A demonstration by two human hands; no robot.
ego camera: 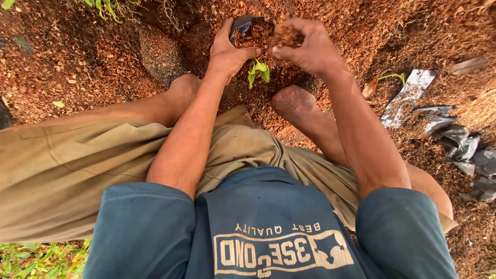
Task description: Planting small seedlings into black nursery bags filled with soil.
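A small green seedling (258,71) with a few leaves hangs between my hands, above reddish-brown soil (72,62). My left hand (229,51) pinches the seedling's stem between thumb and fingers. Behind that hand a small black plastic nursery bag (243,24) with soil in it shows, and the fingers touch it. My right hand (305,46) is cupped and closed around a clump of crumbly brown soil (287,36), just right of the seedling. I am squatting, and my bare feet rest on the ground on either side below the hands.
Several torn grey plastic bags (454,139) lie on the soil at the right, with another green seedling (392,77) near them. A dark stone (160,54) sits left of my left hand. Grass grows at the bottom left and top left.
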